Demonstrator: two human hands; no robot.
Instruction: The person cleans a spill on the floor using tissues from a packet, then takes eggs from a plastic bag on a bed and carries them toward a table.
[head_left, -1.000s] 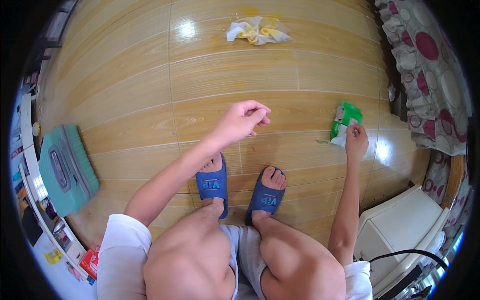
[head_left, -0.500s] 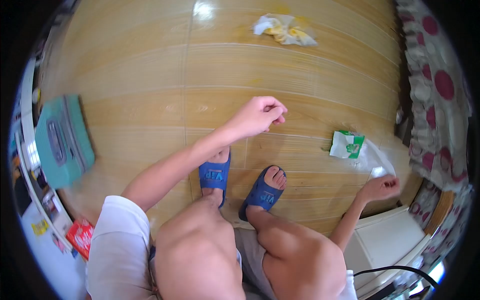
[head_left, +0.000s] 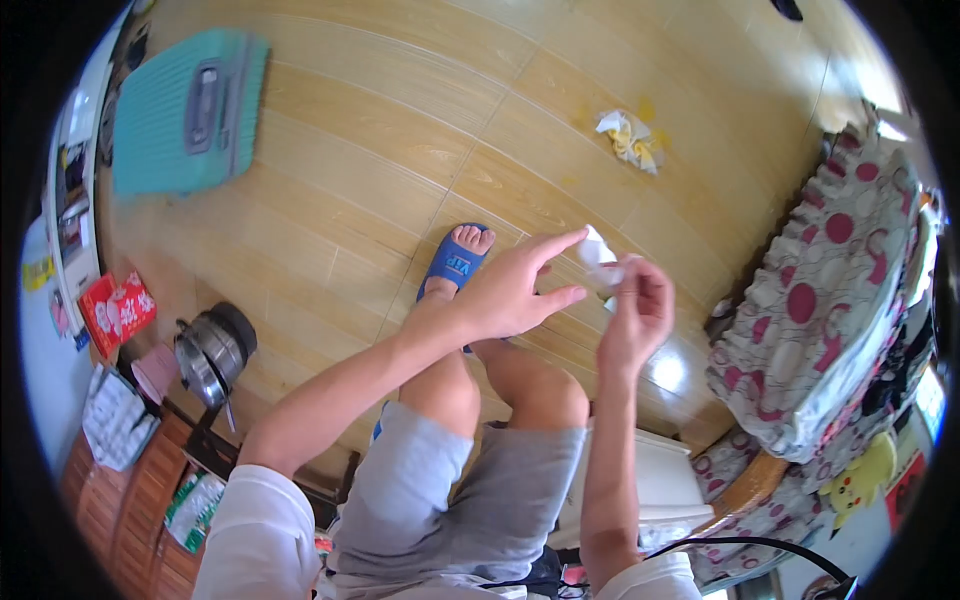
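A small white tissue (head_left: 594,250) is pinched between the thumb and fingers of my right hand (head_left: 642,305), in front of my legs. My left hand (head_left: 515,290) is open just to its left, the index fingertip reaching the tissue's upper edge; whether it touches is hard to tell. Farther off on the floor lies a crumpled, yellow-stained wipe (head_left: 630,140), with yellow smears around it. A small piece of something pale and green shows on the floor between my hands, mostly hidden.
A teal suitcase (head_left: 180,115) lies at the upper left. Near the left edge are a metal pot (head_left: 212,350), a pink bin (head_left: 155,372) and a red packet (head_left: 118,312). A bed with a dotted cover (head_left: 800,290) borders the right; a white cabinet (head_left: 650,475) sits beside my right leg.
My right hand has risen from the low right to beside my left hand, now holding a tissue. My left hand has opened. The view has turned, and my legs are straighter.
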